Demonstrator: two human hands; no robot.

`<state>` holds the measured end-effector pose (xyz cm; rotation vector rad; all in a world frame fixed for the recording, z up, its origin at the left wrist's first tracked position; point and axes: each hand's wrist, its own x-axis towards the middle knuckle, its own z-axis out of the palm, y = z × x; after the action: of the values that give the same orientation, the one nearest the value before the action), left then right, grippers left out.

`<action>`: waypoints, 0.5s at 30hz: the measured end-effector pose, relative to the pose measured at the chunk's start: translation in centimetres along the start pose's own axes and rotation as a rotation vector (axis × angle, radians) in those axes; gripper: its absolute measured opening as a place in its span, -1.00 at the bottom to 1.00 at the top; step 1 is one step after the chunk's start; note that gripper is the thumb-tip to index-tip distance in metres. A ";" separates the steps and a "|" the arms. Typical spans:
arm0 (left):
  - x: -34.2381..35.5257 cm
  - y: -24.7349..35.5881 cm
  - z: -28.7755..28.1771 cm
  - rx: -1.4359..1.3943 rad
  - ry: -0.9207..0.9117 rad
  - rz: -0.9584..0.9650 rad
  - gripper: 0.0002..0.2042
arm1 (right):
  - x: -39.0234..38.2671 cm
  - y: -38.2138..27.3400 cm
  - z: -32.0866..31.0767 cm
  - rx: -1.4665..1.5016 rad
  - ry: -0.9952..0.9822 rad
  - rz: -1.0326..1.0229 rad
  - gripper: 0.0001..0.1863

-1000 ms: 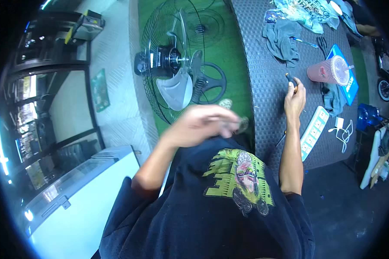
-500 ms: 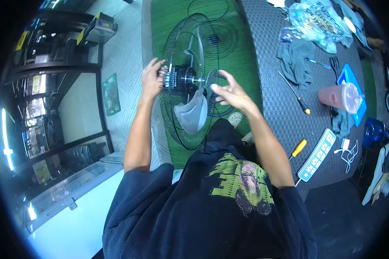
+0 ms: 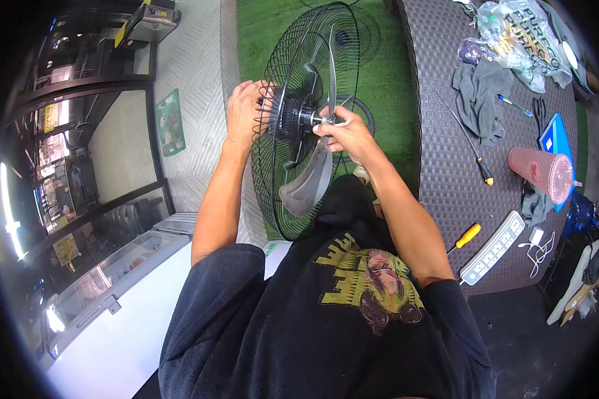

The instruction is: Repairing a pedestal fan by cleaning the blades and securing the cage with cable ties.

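A black fan with a wire rear guard [image 3: 283,199] and grey blades [image 3: 307,186] stands on a green mat in front of me. My left hand [image 3: 244,113] grips the black motor housing behind the guard. My right hand [image 3: 343,130] pinches the small hub piece at the centre of the blades, fingers closed on it. A second round wire guard [image 3: 359,30] lies flat on the mat beyond the fan.
A dark woven table [image 3: 439,133] on the right holds a long screwdriver [image 3: 469,146], a yellow-handled screwdriver [image 3: 466,236], a white power strip [image 3: 492,247], a pink lidded cup [image 3: 542,174], grey rags and plastic bags. A white chest freezer [image 3: 113,312] stands at lower left.
My left hand moved from near my chest out to the fan motor and now holds it. My right hand left the table's screwdriver and closed on the blade hub.
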<state>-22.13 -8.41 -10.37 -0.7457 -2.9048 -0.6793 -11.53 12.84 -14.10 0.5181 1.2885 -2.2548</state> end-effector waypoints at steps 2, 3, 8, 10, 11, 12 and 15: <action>0.5 -0.2 0.7 0.007 -0.007 0.035 -0.81 | -0.6 0.1 -0.4 0.027 0.027 0.002 -0.59; 0.2 -2.2 1.3 -0.088 0.013 0.074 -0.82 | -0.8 -0.1 0.2 0.052 0.028 -0.001 -0.60; -0.7 -3.3 1.6 -0.185 0.071 0.087 -0.81 | -0.5 -0.4 0.4 -0.044 0.045 -0.002 -0.60; 0.0 -0.8 0.4 -0.117 0.024 0.039 -0.81 | -0.8 -0.1 -0.2 -0.010 0.013 -0.015 -0.58; 0.2 0.0 -0.1 -0.042 -0.017 -0.008 -0.80 | -0.7 0.4 -0.1 -0.009 0.019 -0.011 -0.58; 0.3 0.6 -0.5 -0.073 -0.013 -0.022 -0.78 | -0.5 0.7 0.2 0.000 0.018 -0.050 -0.58; 0.5 2.4 -1.8 0.041 0.051 0.156 -0.78 | -0.7 0.3 0.0 -0.001 -0.015 -0.084 -0.58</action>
<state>-21.50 -7.14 -7.67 -0.9239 -2.7694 -0.6119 -10.76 12.85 -13.97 0.4534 1.3266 -2.3220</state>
